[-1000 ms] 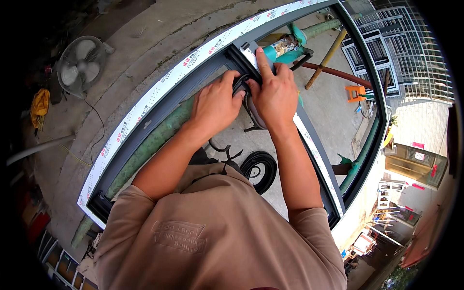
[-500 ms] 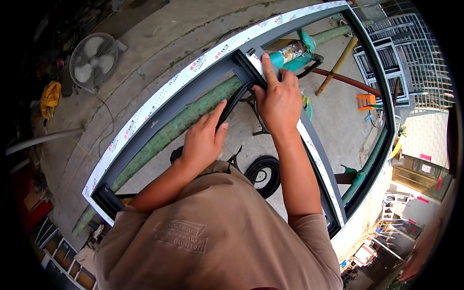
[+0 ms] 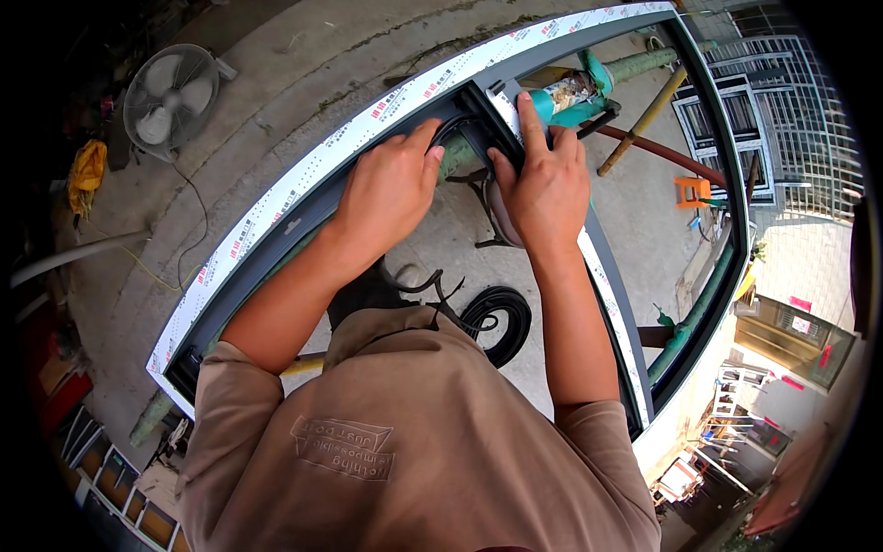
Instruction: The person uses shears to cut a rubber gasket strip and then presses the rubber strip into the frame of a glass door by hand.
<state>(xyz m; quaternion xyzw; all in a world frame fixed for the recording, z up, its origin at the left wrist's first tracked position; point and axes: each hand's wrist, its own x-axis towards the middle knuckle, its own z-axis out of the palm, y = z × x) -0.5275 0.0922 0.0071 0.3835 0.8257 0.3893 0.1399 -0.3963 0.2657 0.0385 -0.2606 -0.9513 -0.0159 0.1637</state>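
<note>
A large dark grey window frame [image 3: 303,221], its outer face covered in printed white film, lies in front of me. My right hand [image 3: 546,189] straddles its dividing bar [image 3: 602,267] close to the far corner, thumb on the near side, index finger stretched along the top. My left hand [image 3: 391,189] is at the far rail, with a black rubber strip [image 3: 460,121] between its index finger and thumb. That strip bends into the corner between both hands. Part of it is hidden by my fingers. A coil of black strip [image 3: 517,322] lies on the floor below.
Green padded pipes [image 3: 635,64] support the frame. A standing fan [image 3: 171,99] is at the far left, near a yellow bag [image 3: 86,179]. An orange stool [image 3: 693,192] stands right, with metal grilles [image 3: 791,120] beyond it.
My left hand has moved up and forward, toward the frame's far rail. The strip between the hands now curves in the corner. My right hand stays on the bar, shifted slightly.
</note>
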